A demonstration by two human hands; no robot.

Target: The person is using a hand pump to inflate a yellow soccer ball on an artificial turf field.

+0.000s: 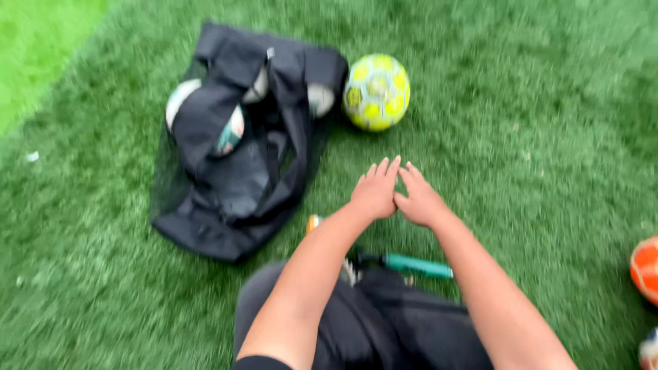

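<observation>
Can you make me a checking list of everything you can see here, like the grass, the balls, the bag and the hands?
Surface: green artificial grass; a brighter green strip at top left.
Things in hand: nothing held; yellow ball lies ahead of the hands, beside the black bag.
Clutter: the bag holds several pale balls; a teal-handled pump-like tool lies under the arms; orange ball at the right edge.
Hands: left hand and right hand are open, fingers out, touching side by side.
Cables: nothing seen.
Surroundings: only turf; the picture is blurred.
</observation>
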